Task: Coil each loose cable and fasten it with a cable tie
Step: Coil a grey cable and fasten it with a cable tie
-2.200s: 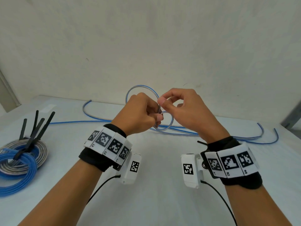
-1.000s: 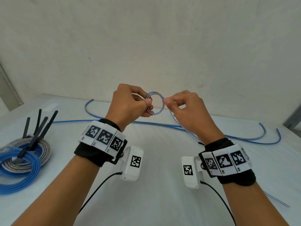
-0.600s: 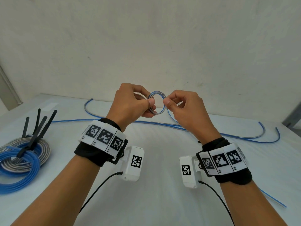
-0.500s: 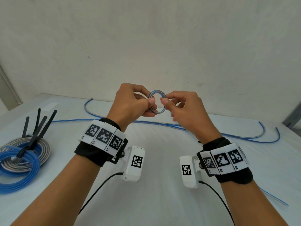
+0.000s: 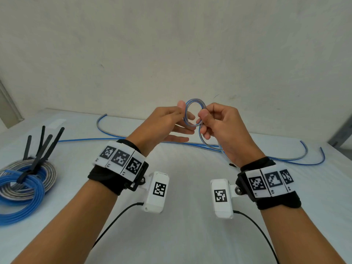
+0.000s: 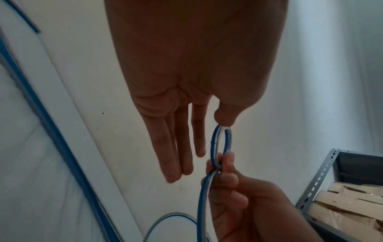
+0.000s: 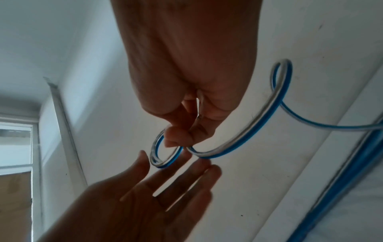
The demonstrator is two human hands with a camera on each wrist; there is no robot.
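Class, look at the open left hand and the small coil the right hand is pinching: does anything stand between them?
Nothing visible does. The left hand lies open beside the small coil, thumb at its rim, while the right hand pinches the other side.

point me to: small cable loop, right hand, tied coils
small cable loop (image 5: 194,101): head view, top arc of the ring.
right hand (image 5: 225,128): head view, back of the hand.
tied coils (image 5: 22,204): head view, front curve of the blue coil.
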